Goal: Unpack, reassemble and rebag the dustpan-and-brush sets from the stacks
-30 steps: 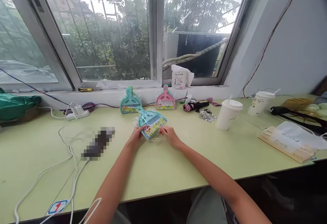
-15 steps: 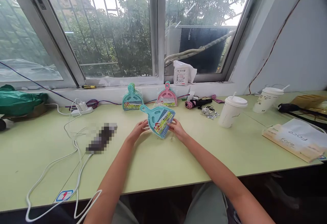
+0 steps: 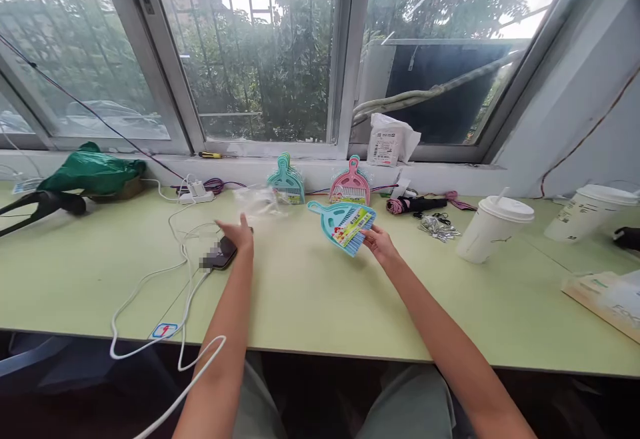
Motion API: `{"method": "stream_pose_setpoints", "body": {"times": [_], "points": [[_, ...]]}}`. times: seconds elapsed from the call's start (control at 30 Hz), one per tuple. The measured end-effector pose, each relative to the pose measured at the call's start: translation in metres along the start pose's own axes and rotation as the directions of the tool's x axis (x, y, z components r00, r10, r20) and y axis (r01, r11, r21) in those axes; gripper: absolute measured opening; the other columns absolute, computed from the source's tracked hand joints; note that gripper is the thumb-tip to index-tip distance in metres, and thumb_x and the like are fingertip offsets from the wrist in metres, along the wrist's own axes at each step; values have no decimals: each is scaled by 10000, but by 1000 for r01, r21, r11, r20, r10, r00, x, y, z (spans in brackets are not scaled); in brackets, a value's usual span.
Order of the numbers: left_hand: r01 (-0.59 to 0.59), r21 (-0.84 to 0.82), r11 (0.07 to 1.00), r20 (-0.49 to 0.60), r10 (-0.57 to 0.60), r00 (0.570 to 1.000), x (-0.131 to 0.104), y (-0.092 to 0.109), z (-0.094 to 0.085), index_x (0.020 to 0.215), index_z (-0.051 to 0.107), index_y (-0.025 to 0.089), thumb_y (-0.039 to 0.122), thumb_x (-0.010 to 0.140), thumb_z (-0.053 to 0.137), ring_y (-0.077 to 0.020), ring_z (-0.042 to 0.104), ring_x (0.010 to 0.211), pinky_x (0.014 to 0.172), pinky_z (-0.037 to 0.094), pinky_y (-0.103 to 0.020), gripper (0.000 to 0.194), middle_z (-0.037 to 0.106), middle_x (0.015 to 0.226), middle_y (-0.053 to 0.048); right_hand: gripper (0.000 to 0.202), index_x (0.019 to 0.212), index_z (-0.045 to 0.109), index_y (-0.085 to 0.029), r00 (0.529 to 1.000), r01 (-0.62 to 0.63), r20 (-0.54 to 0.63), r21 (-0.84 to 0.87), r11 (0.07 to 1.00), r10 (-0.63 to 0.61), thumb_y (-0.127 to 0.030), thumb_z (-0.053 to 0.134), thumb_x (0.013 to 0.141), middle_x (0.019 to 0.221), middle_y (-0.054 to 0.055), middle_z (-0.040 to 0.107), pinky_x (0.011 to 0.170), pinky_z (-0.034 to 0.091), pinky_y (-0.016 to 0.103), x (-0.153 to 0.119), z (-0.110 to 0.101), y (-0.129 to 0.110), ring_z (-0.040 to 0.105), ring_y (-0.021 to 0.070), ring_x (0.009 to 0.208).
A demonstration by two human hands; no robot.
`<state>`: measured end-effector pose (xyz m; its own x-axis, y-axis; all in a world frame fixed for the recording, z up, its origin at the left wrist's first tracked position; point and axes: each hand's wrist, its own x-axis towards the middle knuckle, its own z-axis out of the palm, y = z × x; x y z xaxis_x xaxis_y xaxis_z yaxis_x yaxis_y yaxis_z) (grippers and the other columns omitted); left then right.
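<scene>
A light-blue dustpan and brush set (image 3: 336,224) with a printed label is tilted above the table, its handle pointing left. My right hand (image 3: 381,244) grips its right edge. My left hand (image 3: 239,233) is apart from it with fingers spread, over the phone (image 3: 221,253), holding nothing. A blurred clear plastic wrapper (image 3: 263,200) is just beyond my left hand. By the windowsill stand a stack of teal dustpan sets (image 3: 286,182) and a stack with a pink one (image 3: 351,184) in front.
White cables (image 3: 185,292) cross the table's left side near a power strip (image 3: 196,195) and a green bag (image 3: 93,169). To the right are a folded umbrella (image 3: 415,205), metal pieces (image 3: 439,227), two white cups (image 3: 495,229) (image 3: 587,213) and a paper bag (image 3: 607,302).
My left hand has let go of the dustpan set and moved left, opened. The plastic wrapper now shows behind it. My right hand still holds the set. The view has shifted left.
</scene>
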<state>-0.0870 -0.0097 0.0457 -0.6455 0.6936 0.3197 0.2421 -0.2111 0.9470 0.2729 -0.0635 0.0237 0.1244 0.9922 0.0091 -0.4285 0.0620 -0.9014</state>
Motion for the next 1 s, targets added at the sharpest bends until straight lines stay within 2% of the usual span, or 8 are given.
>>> {"method": "stream_pose_setpoints", "body": {"times": [0.13,0.2,0.27,0.3,0.37,0.43,0.7,1.0], "points": [[-229,297,927,-301,318,899,-5,15,-16,1429,202,85,376,859,511,-278,16,1444,1151,95,-486,711,58,1542,-219,287,938,642,-179,1000,3,-5,35,999,-3,-110,701,666,958,44,721,779,587,303,1,-4,3,695,178,827],[-272,151,950,-120,291,949,-20,20,2,1390,294,122,401,912,412,-261,179,1419,1141,172,-461,566,227,1505,-194,282,939,641,-177,1000,-1,5,56,998,1,-113,700,670,958,42,720,786,582,292,-2,2,6,693,171,826],[-66,-85,994,265,87,960,-41,20,28,1330,380,141,458,941,306,-255,443,1271,1062,338,-449,507,481,1335,-182,280,939,636,-177,1000,-5,18,74,997,4,-114,697,673,953,37,719,787,578,282,-5,9,9,691,163,820],[135,-133,982,498,-52,865,-53,18,42,1299,416,141,508,939,262,-264,537,1165,988,416,-455,536,558,1237,-181,282,943,632,-179,1000,-8,30,73,997,6,-116,696,675,954,35,719,784,577,279,-7,13,11,690,160,818],[424,-79,902,813,-188,551,-77,9,65,1259,464,155,602,904,281,-274,617,1012,871,491,-455,599,618,1133,-168,293,959,621,-182,997,-25,73,43,999,22,-124,698,683,964,35,716,776,576,270,-10,20,15,690,155,814],[516,-75,853,898,-168,408,-96,0,77,1212,502,178,608,857,427,-257,635,950,827,513,-419,563,635,1104,-141,284,985,608,-185,989,-73,132,-9,997,74,-174,698,716,988,44,711,746,581,265,-12,23,18,693,154,806],[455,-64,888,816,-215,536,-104,-4,75,1057,515,195,503,766,623,-146,609,696,656,516,-298,437,630,890,-34,457,1027,570,-172,973,-172,111,-236,956,202,-226,813,644,902,68,724,641,608,311,-13,27,32,708,193,735],[394,-99,914,672,-231,704,-84,-10,78,892,538,178,531,727,594,-105,530,573,539,468,-237,393,556,707,15,162,893,650,-90,975,-219,-49,-338,915,216,-224,559,883,950,151,720,726,582,241,5,-12,-2,709,154,741]]}}
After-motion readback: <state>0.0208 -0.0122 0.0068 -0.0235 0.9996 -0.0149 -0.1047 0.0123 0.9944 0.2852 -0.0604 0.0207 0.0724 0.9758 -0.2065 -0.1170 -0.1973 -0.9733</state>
